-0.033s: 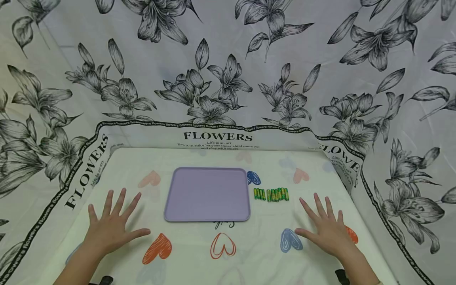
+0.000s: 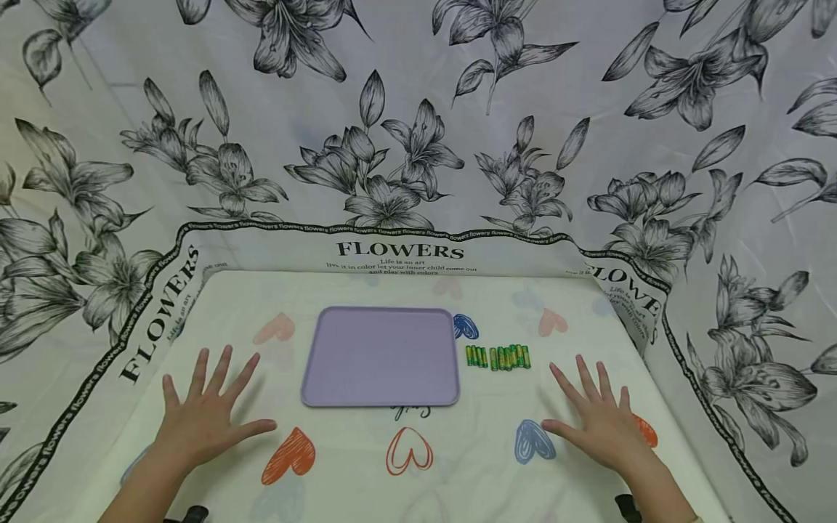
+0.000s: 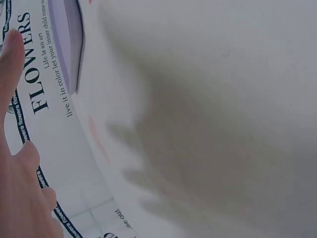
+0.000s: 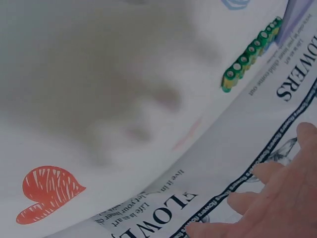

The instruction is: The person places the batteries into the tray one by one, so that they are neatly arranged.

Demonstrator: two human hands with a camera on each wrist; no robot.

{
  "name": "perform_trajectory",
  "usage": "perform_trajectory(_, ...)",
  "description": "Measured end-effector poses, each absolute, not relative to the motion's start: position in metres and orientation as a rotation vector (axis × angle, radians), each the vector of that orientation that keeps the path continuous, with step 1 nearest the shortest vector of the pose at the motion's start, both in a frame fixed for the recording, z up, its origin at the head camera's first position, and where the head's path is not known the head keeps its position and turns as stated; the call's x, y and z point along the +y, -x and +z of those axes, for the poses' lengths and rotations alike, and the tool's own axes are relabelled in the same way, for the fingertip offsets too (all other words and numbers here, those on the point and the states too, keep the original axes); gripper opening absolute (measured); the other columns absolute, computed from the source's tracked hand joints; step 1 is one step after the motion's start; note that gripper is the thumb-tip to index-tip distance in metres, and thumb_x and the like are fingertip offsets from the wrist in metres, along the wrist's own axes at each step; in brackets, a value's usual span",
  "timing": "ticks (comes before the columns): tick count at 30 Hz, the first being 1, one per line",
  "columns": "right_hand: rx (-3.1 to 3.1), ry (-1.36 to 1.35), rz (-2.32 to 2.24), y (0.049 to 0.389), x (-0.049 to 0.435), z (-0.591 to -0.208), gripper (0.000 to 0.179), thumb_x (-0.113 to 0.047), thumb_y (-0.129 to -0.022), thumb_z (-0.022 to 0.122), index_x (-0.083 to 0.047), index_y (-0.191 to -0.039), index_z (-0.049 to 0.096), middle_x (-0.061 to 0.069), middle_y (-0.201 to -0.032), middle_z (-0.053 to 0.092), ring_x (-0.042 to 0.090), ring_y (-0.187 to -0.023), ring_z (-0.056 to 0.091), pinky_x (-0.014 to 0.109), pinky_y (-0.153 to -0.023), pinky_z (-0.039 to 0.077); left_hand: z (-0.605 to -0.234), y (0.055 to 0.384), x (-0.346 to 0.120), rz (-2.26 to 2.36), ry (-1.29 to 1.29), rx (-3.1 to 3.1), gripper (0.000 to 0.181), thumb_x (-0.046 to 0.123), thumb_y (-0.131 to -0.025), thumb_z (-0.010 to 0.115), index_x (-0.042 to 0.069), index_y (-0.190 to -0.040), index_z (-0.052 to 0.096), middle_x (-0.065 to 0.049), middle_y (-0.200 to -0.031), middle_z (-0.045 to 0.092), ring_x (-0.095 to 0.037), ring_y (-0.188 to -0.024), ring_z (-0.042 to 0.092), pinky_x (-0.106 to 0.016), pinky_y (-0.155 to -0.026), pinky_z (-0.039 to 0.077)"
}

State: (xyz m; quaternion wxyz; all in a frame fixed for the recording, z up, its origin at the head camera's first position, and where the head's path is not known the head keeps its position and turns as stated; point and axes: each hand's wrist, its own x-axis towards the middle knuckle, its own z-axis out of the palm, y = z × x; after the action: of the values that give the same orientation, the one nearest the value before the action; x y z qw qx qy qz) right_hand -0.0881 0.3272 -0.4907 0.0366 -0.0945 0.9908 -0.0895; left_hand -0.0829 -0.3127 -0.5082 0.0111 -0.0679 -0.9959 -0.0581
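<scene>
My left hand [image 2: 204,421], fingers spread, is held over the cloth to the left of a flat lilac tray [image 2: 381,357]. It holds nothing, and its shadow falls on the cloth in the left wrist view. On the other side, my right hand [image 2: 603,425] is spread the same way and also holds nothing. Between it and the tray lies a row of small green batteries [image 2: 509,357], side by side with a slight gap within the row. Their round ends face the camera in the right wrist view, where the batteries [image 4: 243,60] sit near the tray's corner [image 4: 293,22].
A white tablecloth [image 2: 353,465] printed with red, blue and pink hearts covers the table. Behind and at both sides hangs a white curtain [image 2: 418,174] with black lily drawings and "FLOWERS" lettering. Dark straps [image 2: 195,514] show near the wrists.
</scene>
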Motion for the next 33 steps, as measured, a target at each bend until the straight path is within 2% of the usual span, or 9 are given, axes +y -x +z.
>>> perform_trajectory(4,3.052,0.312,-0.311,0.093,0.328,-0.487,0.092,-0.068,-0.087,0.062,-0.037,-0.162,0.017,0.018,-0.17,0.01,0.054,-0.152,0.004,0.086,-0.102,0.019,-0.508,0.084,-0.309,-0.217,0.235,-3.101,0.115,0.084,-0.076,0.058,0.032,-0.164,0.003,-0.014,-0.171,-0.005,-0.04,-0.153,-0.023,-0.085,-0.105,-0.012)
perform_trajectory(8,3.061,0.34,-0.406,0.108,0.329,-0.482,0.089,-0.066,-0.089,0.062,-0.029,-0.162,0.024,0.022,-0.166,0.023,0.055,-0.148,0.018,0.082,-0.094,0.036,-0.51,0.09,-0.303,-0.283,0.285,-3.094,0.114,0.08,-0.079,0.06,0.028,-0.164,0.006,-0.017,-0.17,0.006,-0.044,-0.154,-0.013,-0.084,-0.109,-0.003)
perform_trajectory(10,3.054,0.336,-0.477,0.117,0.33,-0.481,0.089,-0.063,-0.09,0.064,-0.024,-0.161,0.028,0.022,-0.164,0.028,0.054,-0.146,0.025,0.08,-0.093,0.04,-0.513,0.096,-0.299,-0.319,0.307,-3.096,0.113,0.078,-0.08,0.061,0.026,-0.164,0.008,-0.019,-0.169,0.012,-0.046,-0.155,-0.008,-0.083,-0.109,0.003)
perform_trajectory(13,3.031,0.319,-0.617,0.131,0.332,-0.482,0.083,-0.052,-0.091,0.07,-0.015,-0.157,0.037,0.023,-0.156,0.041,0.047,-0.131,0.049,0.069,-0.09,0.049,-0.517,0.106,-0.292,-0.392,0.333,-3.102,0.112,0.076,-0.08,0.063,0.021,-0.164,0.013,-0.022,-0.167,0.019,-0.048,-0.154,0.0,-0.082,-0.11,0.008)
perform_trajectory(16,2.971,0.255,-0.791,0.148,0.333,-0.491,0.074,-0.036,-0.09,0.076,-0.008,-0.152,0.045,0.022,-0.145,0.054,0.033,-0.106,0.066,0.05,-0.083,0.056,-0.521,0.115,-0.284,-0.481,0.351,-3.104,0.112,0.073,-0.08,0.066,0.016,-0.163,0.017,-0.024,-0.165,0.024,-0.052,-0.152,0.009,-0.08,-0.111,0.011)
perform_trajectory(18,2.918,0.195,-0.887,0.159,0.331,-0.498,0.07,-0.03,-0.09,0.077,-0.008,-0.149,0.048,0.02,-0.14,0.059,0.023,-0.092,0.068,0.038,-0.072,0.055,-0.525,0.121,-0.279,-0.565,0.362,-3.099,0.112,0.071,-0.08,0.068,0.013,-0.162,0.02,-0.025,-0.164,0.025,-0.054,-0.15,0.014,-0.079,-0.112,0.012)
perform_trajectory(20,2.87,0.137,-0.965,0.169,0.329,-0.506,0.069,-0.026,-0.088,0.079,-0.009,-0.148,0.049,0.018,-0.138,0.061,0.017,-0.086,0.066,0.031,-0.067,0.053,-0.531,0.125,-0.275,-0.635,0.364,-3.1,0.113,0.07,-0.079,0.07,0.011,-0.162,0.02,-0.024,-0.164,0.025,-0.055,-0.15,0.015,-0.078,-0.113,0.012)
perform_trajectory(25,2.808,0.073,-1.068,0.186,0.321,-0.518,0.069,-0.02,-0.086,0.081,-0.009,-0.147,0.051,0.017,-0.141,0.059,0.015,-0.082,0.065,0.029,-0.064,0.051,-0.545,0.133,-0.269,-0.815,0.38,-3.084,0.117,0.067,-0.077,0.074,0.008,-0.162,0.02,-0.022,-0.165,0.025,-0.054,-0.15,0.013,-0.073,-0.117,0.013)
perform_trajectory(33,2.729,-0.038,-1.122,0.201,0.315,-0.529,0.07,-0.011,-0.083,0.082,-0.009,-0.146,0.052,0.013,-0.097,0.074,0.017,-0.077,0.066,0.031,-0.068,0.049,-0.551,0.14,-0.262,-0.985,0.354,-3.099,0.121,0.063,-0.075,0.079,0.003,-0.161,0.019,-0.026,-0.165,0.021,-0.052,-0.151,0.012,-0.074,-0.115,0.019)
